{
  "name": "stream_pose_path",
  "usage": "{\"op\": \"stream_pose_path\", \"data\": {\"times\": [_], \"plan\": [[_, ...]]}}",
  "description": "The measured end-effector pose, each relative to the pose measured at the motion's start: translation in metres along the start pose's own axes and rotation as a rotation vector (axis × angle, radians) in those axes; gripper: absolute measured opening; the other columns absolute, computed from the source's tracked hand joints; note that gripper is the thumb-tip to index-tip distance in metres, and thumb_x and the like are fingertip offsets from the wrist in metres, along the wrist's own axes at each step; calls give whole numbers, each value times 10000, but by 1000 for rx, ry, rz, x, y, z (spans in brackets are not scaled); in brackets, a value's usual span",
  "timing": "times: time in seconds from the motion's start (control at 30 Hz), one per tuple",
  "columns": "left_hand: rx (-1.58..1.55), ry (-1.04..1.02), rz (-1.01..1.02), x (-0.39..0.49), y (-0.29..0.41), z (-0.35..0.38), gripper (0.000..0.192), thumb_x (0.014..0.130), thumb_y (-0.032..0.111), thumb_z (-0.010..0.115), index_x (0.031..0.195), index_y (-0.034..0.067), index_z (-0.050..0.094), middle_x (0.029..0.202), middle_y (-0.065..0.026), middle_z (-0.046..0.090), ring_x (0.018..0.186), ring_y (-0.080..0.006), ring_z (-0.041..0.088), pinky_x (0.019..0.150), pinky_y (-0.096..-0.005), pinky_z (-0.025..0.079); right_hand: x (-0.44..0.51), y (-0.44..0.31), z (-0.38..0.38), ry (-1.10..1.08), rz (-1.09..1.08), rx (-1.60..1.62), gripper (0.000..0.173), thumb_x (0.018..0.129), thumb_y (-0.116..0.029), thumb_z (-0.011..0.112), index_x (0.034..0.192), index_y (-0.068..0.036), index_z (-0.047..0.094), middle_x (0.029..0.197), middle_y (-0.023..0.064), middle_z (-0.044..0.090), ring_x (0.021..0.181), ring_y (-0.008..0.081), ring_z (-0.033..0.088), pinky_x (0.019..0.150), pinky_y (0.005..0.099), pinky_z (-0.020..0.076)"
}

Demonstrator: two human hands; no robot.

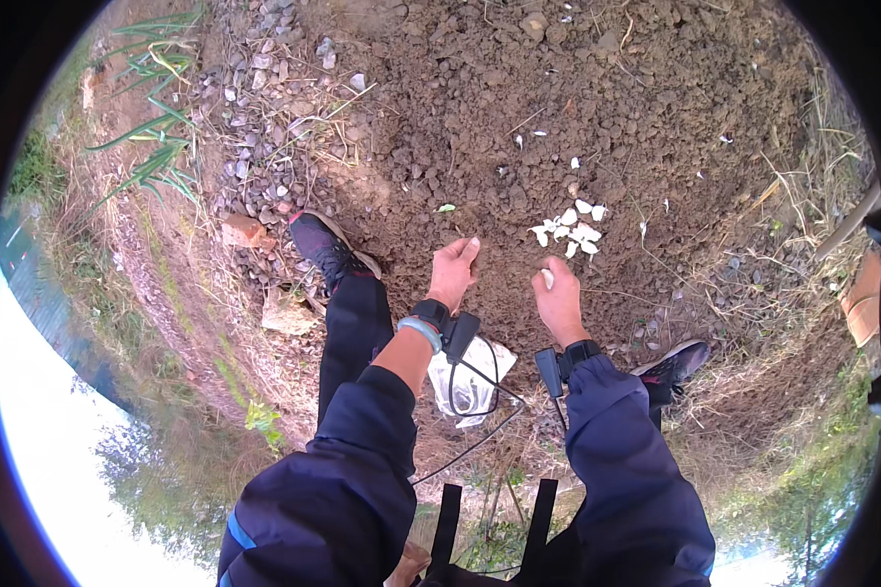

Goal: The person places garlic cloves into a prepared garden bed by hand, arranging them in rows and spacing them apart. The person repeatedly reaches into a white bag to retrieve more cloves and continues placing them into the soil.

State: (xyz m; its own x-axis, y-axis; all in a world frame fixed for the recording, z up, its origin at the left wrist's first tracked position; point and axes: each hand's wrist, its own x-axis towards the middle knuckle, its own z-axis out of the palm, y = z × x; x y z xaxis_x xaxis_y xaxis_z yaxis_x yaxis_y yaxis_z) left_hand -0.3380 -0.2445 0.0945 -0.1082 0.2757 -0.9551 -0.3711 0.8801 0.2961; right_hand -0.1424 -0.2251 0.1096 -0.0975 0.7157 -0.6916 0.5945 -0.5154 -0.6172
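Note:
My right hand (pixel 560 302) pinches a white garlic clove (pixel 548 279) between thumb and fingers, just above the loose brown soil (pixel 484 132). Right beyond it lies a small pile of peeled-looking white garlic cloves (pixel 584 235). My left hand (pixel 453 273) is over the soil to the left, fingers curled and thumb pointing forward. Whether anything is inside it is hidden. A clear plastic bag (pixel 477 381) with whitish contents rests on the ground below, between my forearms.
My shoes (pixel 330 246) stand wide apart on both sides. Gravel (pixel 246 139), a broken brick (pixel 246 232) and green leafy plants (pixel 154 154) are at left. A wooden handle (pixel 848 220) shows at the right edge. Black cables (pixel 477 440) hang from the wrist devices.

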Motion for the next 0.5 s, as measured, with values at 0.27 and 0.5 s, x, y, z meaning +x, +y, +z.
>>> {"op": "stream_pose_path", "data": {"times": [0.27, 0.5], "plan": [[-460, 107, 267, -85, 124, -71, 622, 989, 382, 438, 1355, -76, 230, 1419, -231, 265, 1278, -360, 408, 1002, -453, 453, -41, -51, -61, -35, -95, -127, 168, 795, -57, 600, 954, -4, 606, 970, 201, 637, 932, 374, 611, 825, 404, 487], [-507, 172, 286, -171, 150, -62, 123, 926, 138, 601, 993, 37, 578, 821, -9, 598, 685, -107, 570, 629, -232, 484, -84, -121, -116, -119, -192, -232, 175, 797, -61, 642, 959, 3, 623, 936, 192, 639, 876, 362, 617, 791, 379, 486]]}}
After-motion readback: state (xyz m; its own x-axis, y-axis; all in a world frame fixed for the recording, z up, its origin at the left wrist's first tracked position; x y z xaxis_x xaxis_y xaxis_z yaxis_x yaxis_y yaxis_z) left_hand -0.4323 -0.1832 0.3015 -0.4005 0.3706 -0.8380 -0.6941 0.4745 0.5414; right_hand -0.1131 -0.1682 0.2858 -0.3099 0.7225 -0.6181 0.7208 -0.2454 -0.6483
